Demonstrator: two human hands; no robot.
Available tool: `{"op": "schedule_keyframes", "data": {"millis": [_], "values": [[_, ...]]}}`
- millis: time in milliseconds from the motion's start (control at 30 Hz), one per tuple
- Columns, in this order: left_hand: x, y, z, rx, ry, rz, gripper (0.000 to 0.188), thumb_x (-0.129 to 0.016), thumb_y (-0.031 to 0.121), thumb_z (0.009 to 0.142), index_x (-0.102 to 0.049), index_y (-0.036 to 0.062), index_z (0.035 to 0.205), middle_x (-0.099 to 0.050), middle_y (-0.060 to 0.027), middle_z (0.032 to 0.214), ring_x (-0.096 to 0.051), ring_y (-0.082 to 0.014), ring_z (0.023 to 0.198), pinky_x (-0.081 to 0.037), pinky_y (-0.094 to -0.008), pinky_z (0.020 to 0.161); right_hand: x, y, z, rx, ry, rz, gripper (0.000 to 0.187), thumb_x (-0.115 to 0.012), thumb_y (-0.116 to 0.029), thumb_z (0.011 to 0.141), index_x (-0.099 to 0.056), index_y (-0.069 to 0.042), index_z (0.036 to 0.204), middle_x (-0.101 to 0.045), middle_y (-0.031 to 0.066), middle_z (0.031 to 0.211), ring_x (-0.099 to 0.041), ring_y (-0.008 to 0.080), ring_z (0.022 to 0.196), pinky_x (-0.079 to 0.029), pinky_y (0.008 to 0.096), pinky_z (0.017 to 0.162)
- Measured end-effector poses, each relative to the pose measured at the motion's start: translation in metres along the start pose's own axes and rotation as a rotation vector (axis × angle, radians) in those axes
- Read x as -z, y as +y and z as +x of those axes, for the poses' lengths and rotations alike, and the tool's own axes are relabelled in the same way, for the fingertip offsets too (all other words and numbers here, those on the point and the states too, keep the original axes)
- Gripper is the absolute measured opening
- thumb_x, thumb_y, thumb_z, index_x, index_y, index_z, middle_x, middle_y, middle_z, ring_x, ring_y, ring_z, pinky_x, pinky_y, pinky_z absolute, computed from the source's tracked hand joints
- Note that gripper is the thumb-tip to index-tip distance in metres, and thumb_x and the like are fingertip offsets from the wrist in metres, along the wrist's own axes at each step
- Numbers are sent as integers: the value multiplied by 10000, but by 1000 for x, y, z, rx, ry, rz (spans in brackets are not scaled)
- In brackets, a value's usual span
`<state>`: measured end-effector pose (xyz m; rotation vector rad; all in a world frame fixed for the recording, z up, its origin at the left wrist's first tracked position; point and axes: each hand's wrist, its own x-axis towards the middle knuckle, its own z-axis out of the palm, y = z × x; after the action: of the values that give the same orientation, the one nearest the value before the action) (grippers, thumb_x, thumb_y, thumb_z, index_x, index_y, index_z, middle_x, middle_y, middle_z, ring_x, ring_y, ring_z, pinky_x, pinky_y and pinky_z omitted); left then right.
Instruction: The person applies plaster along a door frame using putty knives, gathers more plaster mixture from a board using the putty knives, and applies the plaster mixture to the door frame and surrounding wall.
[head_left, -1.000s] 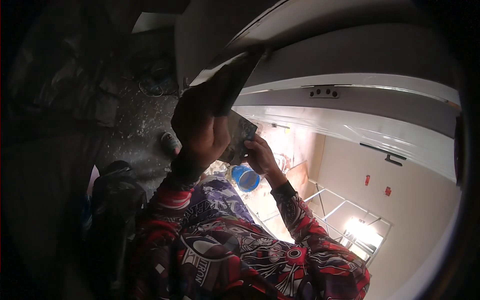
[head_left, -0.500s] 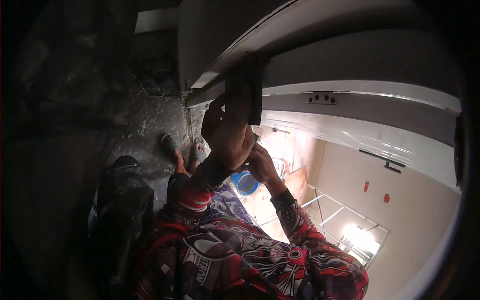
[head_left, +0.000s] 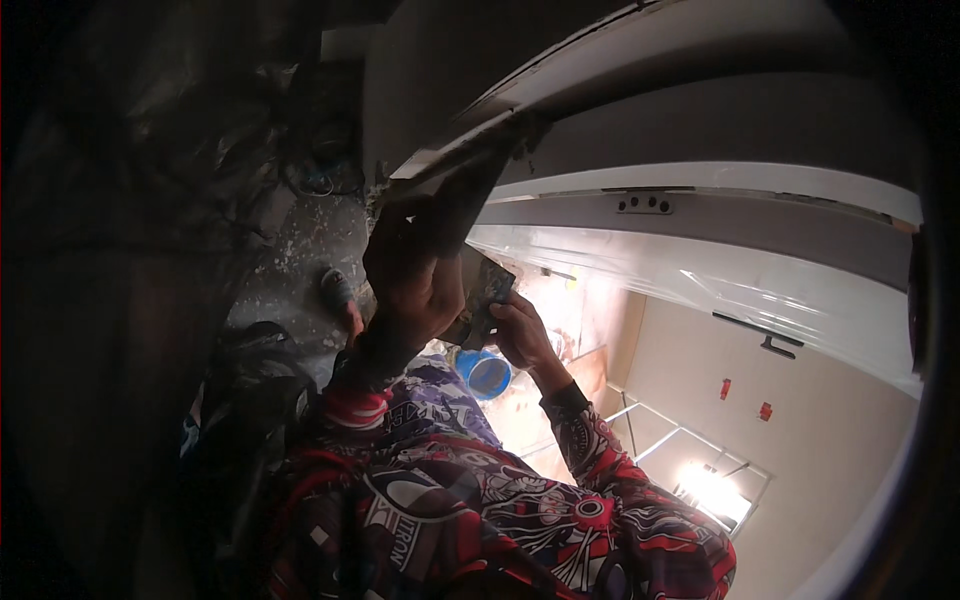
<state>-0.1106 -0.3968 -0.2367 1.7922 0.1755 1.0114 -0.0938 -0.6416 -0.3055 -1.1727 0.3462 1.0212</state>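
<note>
head view: my left hand (head_left: pixel 412 285) is clamping round a dark flat blade (head_left: pixel 470 205), which is slanting up toward a pale wall edge (head_left: pixel 575 55); whether its far end is touching that edge, i cannot tell in the shadow. my right hand (head_left: pixel 522 330) is pinching a smaller flat plate (head_left: pixel 482 285) at its right-hand edge, thumb on top, and the plate is lying just beside my left fingers. both hands are working near each other, each on its own piece.

i am judging the blade to be light and stiff, perhaps slick if wet, so its near end is seeming the best place for holding, with the far edge left free. the plate is looking thin and rigid; a firm pinch at its edge is probably keeping it from tipping. lower down, a blue bucket (head_left: pixel 485 375) is standing near my legs.
</note>
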Motion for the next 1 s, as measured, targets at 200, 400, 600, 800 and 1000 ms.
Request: {"op": "schedule_keyframes", "data": {"millis": [200, 400, 600, 800, 1000], "values": [[-10, 5, 13, -28, 0, 8, 390, -568, -72, 866, -622, 25, 1239, -625, -156, 959, -579, -312, 808, -466, -384, 704, -6, -1, -2, -4, 10, 2, 338, -524, -81, 927, -517, 14, 1252, -624, 133, 1128, -676, 231, 943, -624, 414, 728], [-25, 9, 14, -90, -22, 71, 501, -637, -77, 754, -629, 46, 1239, -658, -156, 1089, -606, -337, 872, -496, -403, 770, -2, 1, -5, 24, 11, -2, 311, -529, -84, 930, -527, 12, 1226, -629, 129, 1102, -684, 227, 902, -630, 402, 708], [-17, -8, 14, -130, -72, 109, 521, -649, -68, 734, -632, 48, 1242, -667, -144, 1156, -619, -331, 880, -514, -393, 787, 0, 2, -6, 2, 23, 5, 311, -532, -86, 931, -527, 4, 1228, -627, 127, 1104, -680, 230, 901, -630, 400, 706], [-2, -3, 7, -104, -159, 104, 500, -610, -55, 703, -663, 53, 1189, -669, -143, 1031, -630, -318, 874, -519, -383, 753, 2, 1, -5, 25, -23, -5, 329, -535, -91, 932, -518, 9, 1245, -624, 135, 1115, -674, 241, 931, -627, 420, 727], [22, -11, 9, 117, -142, -55, 348, -601, -31, 779, -664, 35, 1114, -612, -151, 866, -622, -313, 798, -501, -362, 687, -6, -3, -5, 41, -24, -25, 369, -532, -95, 930, -497, 12, 1281, -618, 136, 1134, -675, 247, 947, -627, 426, 724]]}}
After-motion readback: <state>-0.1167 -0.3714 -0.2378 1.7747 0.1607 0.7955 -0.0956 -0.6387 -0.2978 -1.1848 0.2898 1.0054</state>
